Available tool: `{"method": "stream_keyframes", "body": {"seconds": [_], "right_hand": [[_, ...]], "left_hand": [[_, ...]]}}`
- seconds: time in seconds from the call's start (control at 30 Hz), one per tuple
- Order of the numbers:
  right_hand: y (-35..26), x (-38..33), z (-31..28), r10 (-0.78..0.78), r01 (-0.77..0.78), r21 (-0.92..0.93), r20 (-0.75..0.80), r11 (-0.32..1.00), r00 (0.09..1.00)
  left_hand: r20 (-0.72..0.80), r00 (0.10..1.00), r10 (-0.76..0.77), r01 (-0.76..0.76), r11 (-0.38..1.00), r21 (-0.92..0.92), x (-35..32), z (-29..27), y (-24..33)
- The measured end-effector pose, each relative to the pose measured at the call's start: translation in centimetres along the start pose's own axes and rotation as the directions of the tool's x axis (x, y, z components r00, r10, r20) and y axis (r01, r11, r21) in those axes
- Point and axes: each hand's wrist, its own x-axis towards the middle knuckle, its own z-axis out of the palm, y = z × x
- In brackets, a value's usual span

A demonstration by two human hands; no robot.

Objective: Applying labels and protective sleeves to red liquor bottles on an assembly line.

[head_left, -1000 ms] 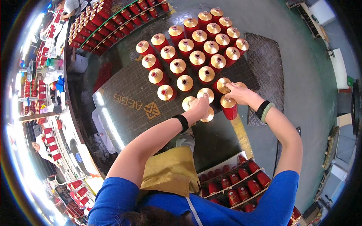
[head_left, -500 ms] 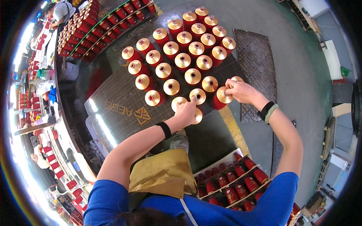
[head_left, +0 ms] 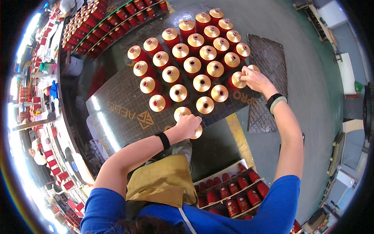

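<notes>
Tall red bottles with gold shoulders and open necks stand in loose rows on a dark board; one is a bottle [head_left: 201,83] near the middle. My left hand [head_left: 188,124] is closed at the near edge of the board. Gold-topped bottles show on both sides of it, a far one [head_left: 182,113] and a near one [head_left: 196,132], their necks hidden by my fingers. At the right end of the rows, my right hand [head_left: 257,81] pinches the neck of a bottle [head_left: 238,79]. Another gold top [head_left: 253,68] shows just beyond those fingers.
Under the bottles lies the dark printed board [head_left: 124,113]. A textured metal plate [head_left: 269,58] is on the floor to the right. Racks of red bottles stand at the far left [head_left: 117,23] and near my right side [head_left: 233,191]. A person [head_left: 70,6] is at the far left.
My right hand has moved away from me with its bottle, to the right end of the rows. My left hand has drawn a little nearer me, apart from the bottle it was touching.
</notes>
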Motion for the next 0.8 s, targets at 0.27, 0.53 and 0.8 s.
{"method": "stream_keyframes", "body": {"seconds": [0.27, 0.53, 0.8], "right_hand": [[-0.1, 1.3, -0.7, 0.132, -0.123, -0.087, 0.098, 0.989, 0.986], [-12.7, 5.5, -4.6, 0.236, -0.211, 0.12, -0.265, 0.97, 0.935], [-30.2, 9.1, 3.5, 0.157, -0.101, 0.505, -0.07, 0.857, 0.985]], "left_hand": [[-0.069, 0.998, 0.006, -0.002, 0.999, 0.052, -2.5, 0.6, 0.9], [0.014, 0.987, -0.159, 0.158, 0.985, 0.068, -10.1, -3.7, 0.0], [-0.082, 0.953, -0.292, 0.297, 0.953, 0.054, -11.7, -2.5, -5.0]]}}
